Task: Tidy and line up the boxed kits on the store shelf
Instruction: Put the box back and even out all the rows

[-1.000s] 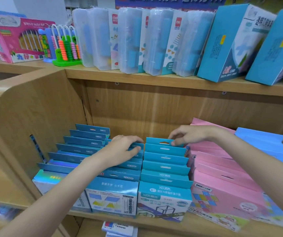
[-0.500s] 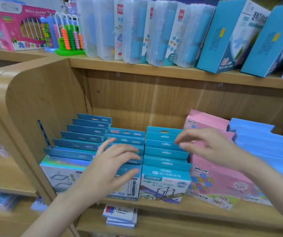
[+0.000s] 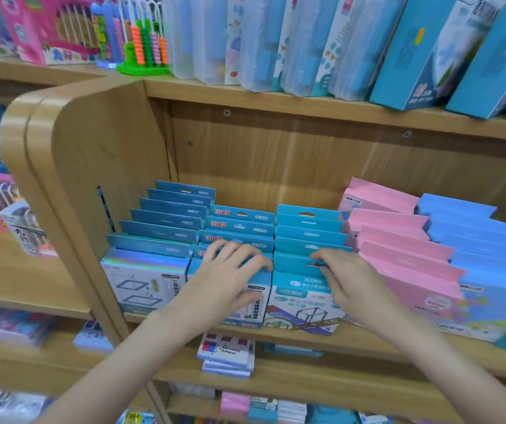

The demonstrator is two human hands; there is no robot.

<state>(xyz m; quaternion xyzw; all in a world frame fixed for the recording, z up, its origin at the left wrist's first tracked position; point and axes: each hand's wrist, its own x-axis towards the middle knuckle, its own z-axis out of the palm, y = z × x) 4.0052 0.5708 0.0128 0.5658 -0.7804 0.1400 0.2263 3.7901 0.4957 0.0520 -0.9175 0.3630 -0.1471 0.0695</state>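
Head view: a wooden shelf (image 3: 322, 339) carries five rows of boxed kits standing one behind another, running from its front edge toward the back panel. From the left side panel: a row with shiny fronts (image 3: 166, 228), a blue row with red lettering (image 3: 239, 224), a teal row (image 3: 308, 231), a pink row (image 3: 398, 240) and a light blue row (image 3: 475, 237) toward the right edge.

Left hand (image 3: 227, 280): fingers spread, lying over the top flaps of the front boxes in the red-lettered row, thumb low against the front box face. Whether the fingers curl round a flap cannot be told.

Right hand (image 3: 346, 276): fingers curled over the top flap of the second box from the front in the teal row, just beside the pink row.

The two hands are near each other at the front edge, not touching.

An upper shelf (image 3: 276, 99) carries clear cases (image 3: 260, 41) and an abacus (image 3: 144, 41).
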